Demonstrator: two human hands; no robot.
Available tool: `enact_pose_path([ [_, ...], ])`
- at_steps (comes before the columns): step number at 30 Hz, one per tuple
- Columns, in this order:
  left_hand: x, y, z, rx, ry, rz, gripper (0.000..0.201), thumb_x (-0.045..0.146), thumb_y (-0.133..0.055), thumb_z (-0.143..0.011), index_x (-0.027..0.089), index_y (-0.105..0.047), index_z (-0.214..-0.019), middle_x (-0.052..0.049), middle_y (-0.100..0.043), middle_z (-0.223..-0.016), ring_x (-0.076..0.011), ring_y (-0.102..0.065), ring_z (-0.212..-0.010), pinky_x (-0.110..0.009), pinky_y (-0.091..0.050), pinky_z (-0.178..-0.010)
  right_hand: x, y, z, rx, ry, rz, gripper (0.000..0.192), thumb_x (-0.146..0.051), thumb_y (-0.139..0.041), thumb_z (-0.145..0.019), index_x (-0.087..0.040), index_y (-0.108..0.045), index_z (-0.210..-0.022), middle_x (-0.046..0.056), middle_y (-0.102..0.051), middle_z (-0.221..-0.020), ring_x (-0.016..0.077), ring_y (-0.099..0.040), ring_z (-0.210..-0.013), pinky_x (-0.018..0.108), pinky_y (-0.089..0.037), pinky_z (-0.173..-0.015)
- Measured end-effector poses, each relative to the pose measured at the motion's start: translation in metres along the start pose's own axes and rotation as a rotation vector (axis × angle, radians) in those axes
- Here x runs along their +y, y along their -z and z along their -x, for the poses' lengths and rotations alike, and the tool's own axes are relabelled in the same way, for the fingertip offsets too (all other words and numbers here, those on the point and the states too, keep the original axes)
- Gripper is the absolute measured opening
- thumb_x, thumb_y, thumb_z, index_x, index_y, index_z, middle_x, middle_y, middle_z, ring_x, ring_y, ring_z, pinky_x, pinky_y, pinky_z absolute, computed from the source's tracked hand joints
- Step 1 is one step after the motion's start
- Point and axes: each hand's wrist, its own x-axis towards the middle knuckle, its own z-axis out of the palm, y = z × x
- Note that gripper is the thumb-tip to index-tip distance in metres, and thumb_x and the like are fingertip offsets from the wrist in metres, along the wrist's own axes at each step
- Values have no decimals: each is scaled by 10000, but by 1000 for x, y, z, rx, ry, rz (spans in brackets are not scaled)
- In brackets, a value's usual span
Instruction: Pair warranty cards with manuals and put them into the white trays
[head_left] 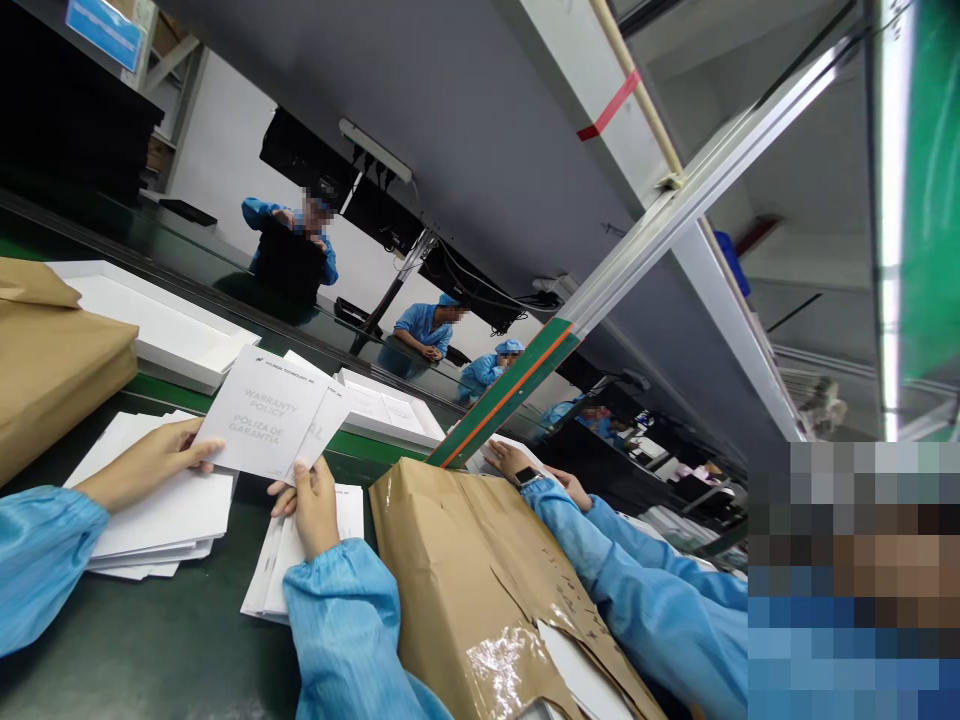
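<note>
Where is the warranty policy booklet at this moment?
The warranty policy booklet is centre-left, held by both hands above white paper stacks.

White warranty booklet point(262, 415) (grey print), blue sleeves point(345, 625), brown paper package point(480, 580), green table point(150, 650)

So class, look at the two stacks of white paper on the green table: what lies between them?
In the head view, only a bare strip of the green table lies between the left stack and the right stack; the hands holding the booklet hover above it.

white warranty booklet point(264, 412), tilted, held aloft
</note>
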Motion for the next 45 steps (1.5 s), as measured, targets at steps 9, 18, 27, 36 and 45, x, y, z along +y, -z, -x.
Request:
enact_pose_path([
  [9,10,3,4,20,31,-216,336,470,-350,-703,176,-470,-811,4,-560,-619,-170,-516,-632,-261,-346,-638,3,0,0,-41,-1,-1,342,-381,-385,-760,-126,-417,-985,6,-567,-537,65,-477,-363,134,-284,-329],
  [18,12,2,3,12,45,-235,321,465,-343,-702,174,-460,-769,9,-559,-628,-168,-517,-642,-251,-338,-634,1,-1,0,-19,-19,19,330,-350,-378,-753,-112,-422,-977,5,-566,-527,65,-471,-361,137,-291,-333],
  [27,15,2,4,12,43,-254,309,463,-345,-701,179,-456,-752,3,-561,-626,-183,-519,-651,-256,-336,-636,-1,-1,-1,-7,-40,28,329,-367,-381,-744,-114,-432,-947,3,-562,-516,64,-467,-358,138,-290,-333],
  [36,15,0,3,96,21,-190,254,448,-413,-661,210,-492,-706,15,-565,-566,-173,-514,-582,-251,-348,-593,0,-1,0,-10,-27,35,364,-401,-388,-740,-112,-435,-956,8,-559,-514,78,-467,-364,159,-291,-339],
  [45,12,-1,2,171,-3,-109,211,448,-465,-612,240,-497,-627,17,-564,-514,-183,-524,-544,-247,-360,-557,-5,-1,3,-12,-54,39,224,-344,-378,-744,-200,-465,-891,12,-572,-545,93,-481,-396,209,-296,-379],
])
